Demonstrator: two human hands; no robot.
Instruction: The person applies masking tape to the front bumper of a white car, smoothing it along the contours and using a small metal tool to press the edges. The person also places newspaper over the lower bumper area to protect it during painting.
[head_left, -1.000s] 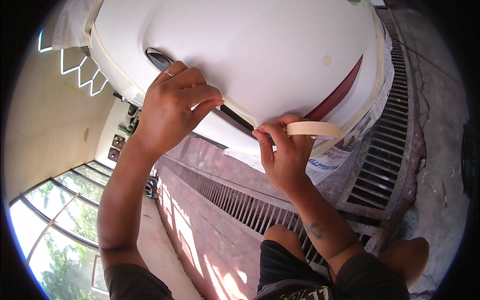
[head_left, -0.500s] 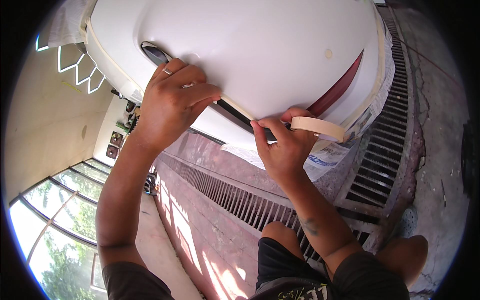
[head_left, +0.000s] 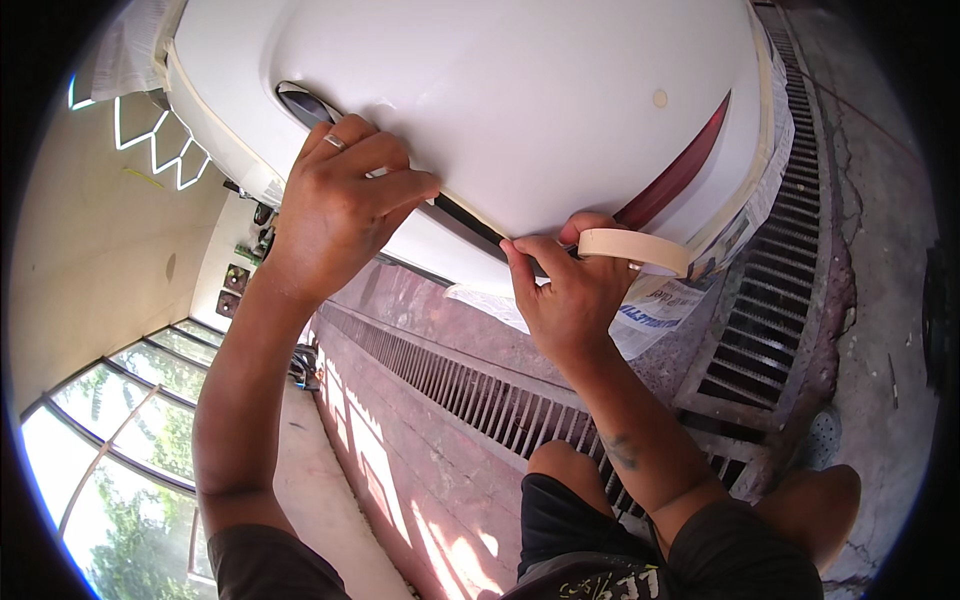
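A white car bumper (head_left: 500, 110) curves across the upper half of the view. Along its lower part runs a dark trim recess (head_left: 462, 218), with a thin pale strip of masking tape (head_left: 478, 214) on its upper edge. My left hand (head_left: 345, 205), a ring on one finger, is closed against the recess with thumb and forefinger pinched at one end of the strip. My right hand (head_left: 572, 300) pinches the strip's other end between thumb and forefinger. The roll of masking tape (head_left: 632, 246) hangs at the fingers of that hand, which partly hide it. A red reflector (head_left: 680, 165) lies just beyond.
Newspaper masking (head_left: 650, 320) hangs under the bumper and along its right side. A metal floor grate (head_left: 470, 395) crosses below, and another grate (head_left: 755, 330) runs along the right. Large windows (head_left: 130, 450) and a honeycomb light (head_left: 150, 135) are at the left.
Both hands keep their places on the tape and the bumper. The view has shifted very slightly; nothing else has visibly moved.
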